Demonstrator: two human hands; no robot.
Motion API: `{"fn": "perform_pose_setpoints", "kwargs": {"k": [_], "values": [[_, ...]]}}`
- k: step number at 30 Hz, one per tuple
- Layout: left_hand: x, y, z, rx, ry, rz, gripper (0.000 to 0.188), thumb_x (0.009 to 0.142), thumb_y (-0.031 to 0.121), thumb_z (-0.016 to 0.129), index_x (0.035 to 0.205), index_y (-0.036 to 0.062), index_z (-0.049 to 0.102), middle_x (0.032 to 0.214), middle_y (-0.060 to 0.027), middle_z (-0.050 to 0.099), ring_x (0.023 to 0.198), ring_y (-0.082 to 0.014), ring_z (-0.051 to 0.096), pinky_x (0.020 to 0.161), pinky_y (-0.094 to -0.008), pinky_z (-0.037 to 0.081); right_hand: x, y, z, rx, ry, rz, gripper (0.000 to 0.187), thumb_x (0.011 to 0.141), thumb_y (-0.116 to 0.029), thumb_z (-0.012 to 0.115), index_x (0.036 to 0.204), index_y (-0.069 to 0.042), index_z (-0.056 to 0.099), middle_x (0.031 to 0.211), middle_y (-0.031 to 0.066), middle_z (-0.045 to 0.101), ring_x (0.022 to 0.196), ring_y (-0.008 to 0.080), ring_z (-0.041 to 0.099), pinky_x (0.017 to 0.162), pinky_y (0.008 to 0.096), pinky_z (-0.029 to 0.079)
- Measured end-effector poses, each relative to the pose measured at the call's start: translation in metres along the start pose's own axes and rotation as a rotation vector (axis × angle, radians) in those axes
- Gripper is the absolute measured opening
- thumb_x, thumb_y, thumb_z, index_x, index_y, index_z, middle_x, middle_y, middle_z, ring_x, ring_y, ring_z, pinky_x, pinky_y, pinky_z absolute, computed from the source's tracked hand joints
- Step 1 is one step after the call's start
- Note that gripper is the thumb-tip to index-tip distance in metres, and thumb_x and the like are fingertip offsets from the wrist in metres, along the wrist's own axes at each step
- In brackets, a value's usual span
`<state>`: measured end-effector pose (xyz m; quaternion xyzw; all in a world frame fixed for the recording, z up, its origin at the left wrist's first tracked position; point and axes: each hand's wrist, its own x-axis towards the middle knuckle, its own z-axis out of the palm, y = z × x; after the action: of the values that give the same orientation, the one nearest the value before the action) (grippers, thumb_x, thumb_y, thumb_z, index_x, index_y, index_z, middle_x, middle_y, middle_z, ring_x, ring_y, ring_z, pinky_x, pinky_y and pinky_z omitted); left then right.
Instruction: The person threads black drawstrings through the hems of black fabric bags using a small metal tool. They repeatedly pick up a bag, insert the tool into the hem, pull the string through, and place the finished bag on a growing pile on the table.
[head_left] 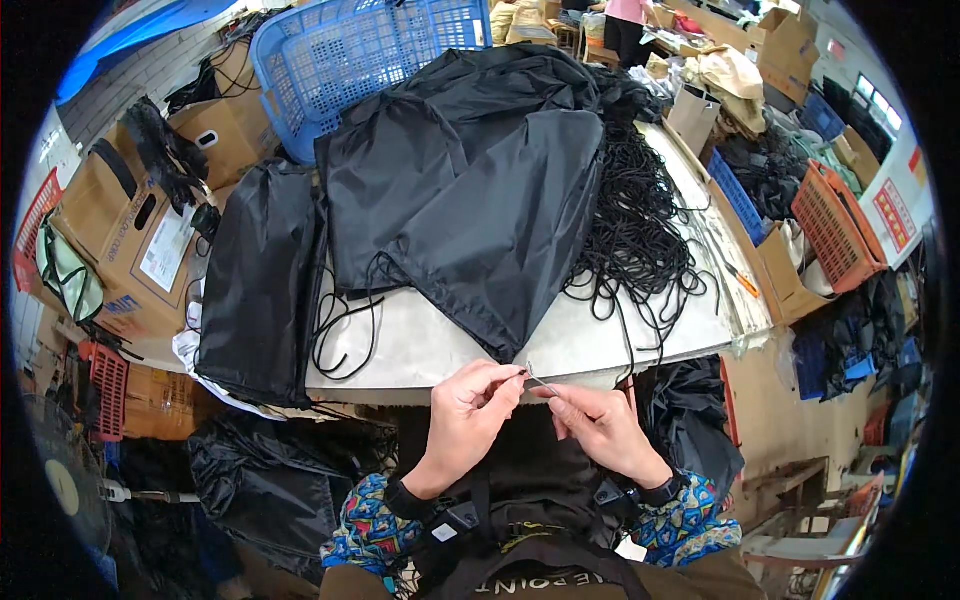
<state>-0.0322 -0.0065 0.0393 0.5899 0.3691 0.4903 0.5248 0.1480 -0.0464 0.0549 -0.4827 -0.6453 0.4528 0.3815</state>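
My left hand (468, 425) is closed at the table's front edge, fingertips pinching the pointed corner of a black fabric bag (480, 230). Facing it, my right hand (605, 428) pinches a thin, metallic needle-like rod (541, 383) whose tip meets the bag's corner at my left fingertips. Whether a cord is attached to the rod is too small to tell. The bag spreads back over a heap of similar black cloth. A tangled pile of black cords (640, 220) lies right of it, some strands hanging over the front edge.
A folded stack of black bags (258, 290) sits on the table's left. Behind the heap stands a blue plastic basket (330, 75). An orange-handled tool (743, 283) lies near the table's right edge. Cardboard boxes (125, 235) stand left; an orange crate (838, 228) is at right.
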Motion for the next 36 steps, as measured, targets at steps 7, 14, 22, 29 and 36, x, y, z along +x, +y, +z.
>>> {"fn": "perform_pose_setpoints", "kwargs": {"k": [7,14,22,29,36], "values": [[0.000,-0.005,-0.004,0.215,0.010,0.099,0.010,0.087,0.001,0.059,0.093,-0.0033,0.065,0.084,-0.0057,0.060,0.065,-0.0056,0.054,0.055,-0.0192,0.043,0.002,-0.002,-0.002,-0.046,-0.056,0.035,0.024,0.094,-0.009,0.051,0.113,0.001,0.059,0.063,0.0073,0.055,0.055,0.0117,0.052,0.052,0.0268,0.044],[-0.001,0.007,-0.005,0.092,-0.064,-0.086,0.020,0.088,0.003,0.058,0.107,-0.0022,0.063,0.082,-0.0051,0.061,0.067,-0.0091,0.057,0.062,-0.0209,0.047,0.002,-0.004,-0.003,-0.263,0.022,-0.085,0.021,0.092,-0.008,0.051,0.109,0.001,0.059,0.061,0.0120,0.056,0.053,0.0186,0.056,0.051,0.0300,0.044],[0.002,0.003,-0.016,-0.325,-0.223,-0.350,0.033,0.089,0.007,0.059,0.119,-0.0066,0.054,0.088,-0.0096,0.063,0.073,-0.0145,0.063,0.071,-0.0255,0.053,0.003,-0.012,-0.013,-0.264,-0.088,-0.021,0.017,0.089,-0.007,0.053,0.103,0.001,0.060,0.062,0.0165,0.055,0.053,0.0259,0.056,0.051,0.0337,0.044],[0.000,0.000,-0.010,-0.368,-0.189,-0.425,0.020,0.091,0.013,0.057,0.104,-0.0025,0.060,0.084,-0.0078,0.063,0.057,-0.0104,0.059,0.051,-0.0210,0.046,-0.004,-0.005,-0.015,-0.354,-0.122,-0.105,0.017,0.088,-0.007,0.054,0.103,0.000,0.061,0.069,0.0165,0.058,0.058,0.0294,0.057,0.056,0.0364,0.046],[-0.016,-0.052,0.018,-0.001,-0.230,-0.407,0.016,0.091,0.017,0.057,0.097,0.0019,0.060,0.076,-0.0017,0.059,0.063,-0.0079,0.055,0.054,-0.0219,0.045,-0.033,-0.023,-0.034,-0.158,0.090,-0.477,0.018,0.087,-0.013,0.055,0.094,-0.001,0.067,0.116,0.0238,0.054,0.099,0.0352,0.055,0.085,0.0447,0.043]]}}
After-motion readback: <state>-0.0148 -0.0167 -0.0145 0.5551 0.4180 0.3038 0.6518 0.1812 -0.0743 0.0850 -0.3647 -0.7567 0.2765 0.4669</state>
